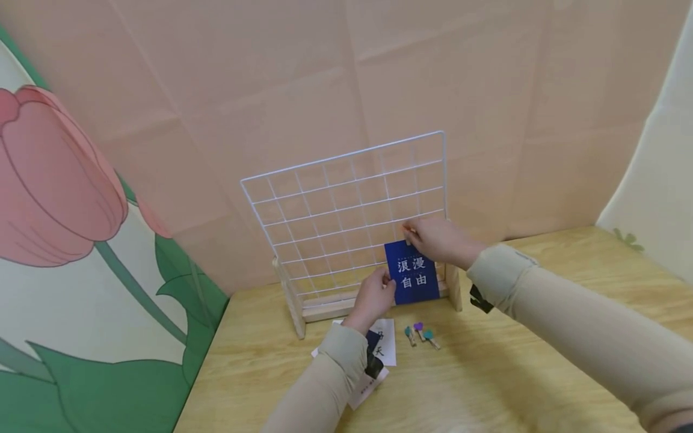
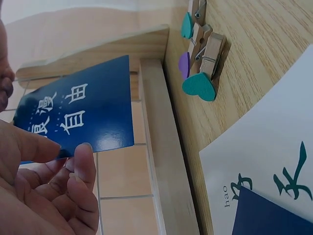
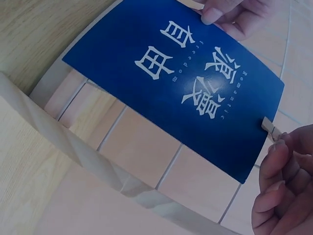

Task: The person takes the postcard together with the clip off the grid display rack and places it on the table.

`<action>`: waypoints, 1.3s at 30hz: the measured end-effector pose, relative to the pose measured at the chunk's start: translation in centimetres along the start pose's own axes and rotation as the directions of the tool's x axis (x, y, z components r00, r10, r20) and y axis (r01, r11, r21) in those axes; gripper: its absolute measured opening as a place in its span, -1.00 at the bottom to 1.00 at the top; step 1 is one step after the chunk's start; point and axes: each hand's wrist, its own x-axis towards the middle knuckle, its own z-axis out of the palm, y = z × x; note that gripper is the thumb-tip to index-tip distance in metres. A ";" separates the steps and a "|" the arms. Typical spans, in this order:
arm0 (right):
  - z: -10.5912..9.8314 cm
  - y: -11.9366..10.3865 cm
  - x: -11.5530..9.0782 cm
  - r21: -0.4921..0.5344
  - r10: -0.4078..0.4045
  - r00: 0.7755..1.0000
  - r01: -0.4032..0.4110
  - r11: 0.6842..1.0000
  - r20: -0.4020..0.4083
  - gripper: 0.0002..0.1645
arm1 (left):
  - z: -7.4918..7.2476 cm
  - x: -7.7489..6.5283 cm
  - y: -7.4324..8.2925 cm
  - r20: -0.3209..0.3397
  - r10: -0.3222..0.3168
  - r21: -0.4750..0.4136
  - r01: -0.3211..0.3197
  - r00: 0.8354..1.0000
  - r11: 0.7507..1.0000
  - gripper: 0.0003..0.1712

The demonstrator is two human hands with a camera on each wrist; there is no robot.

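Observation:
A dark blue card (image 1: 414, 294) with white Chinese characters stands upright in front of a white wire grid (image 1: 342, 156). My left hand (image 1: 373, 297) pinches the card's left edge between thumb and fingers. At the card's top edge, my right hand (image 1: 440, 240) pinches a small wooden clothespin (image 3: 270, 128), whose tip is on the card. In the right wrist view the fingers cover the clothespin's rear end. Whether the clothespin also grips a grid wire cannot be told.
The grid stands in a wooden base (image 1: 327, 311) on a wood-grain table (image 1: 487, 373). Several heart-topped clothespins (image 2: 212, 54) lie in front, teal and purple. Further cards lie under the left forearm, among them a white card (image 1: 388, 355) and another dark blue card (image 2: 264, 215).

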 end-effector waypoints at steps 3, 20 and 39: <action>-0.1 0.1 -0.1 0.003 -0.010 1.000 0.010 1.000 -0.026 -0.78 | 0.0 0.0 0.1 0.003 0.010 0.003 -0.010 1.000 1.000 -0.93; -0.3 0.3 -0.6 0.068 -0.028 0.999 0.029 0.997 -0.021 -0.83 | -0.1 0.3 -0.1 -0.007 0.032 0.022 -0.032 0.999 0.999 -0.93; 0.7 0.3 -1.0 0.072 -0.059 0.998 0.060 0.996 -0.011 -0.86 | -0.2 0.5 -0.6 -0.013 0.027 0.002 -0.027 1.000 1.000 -0.94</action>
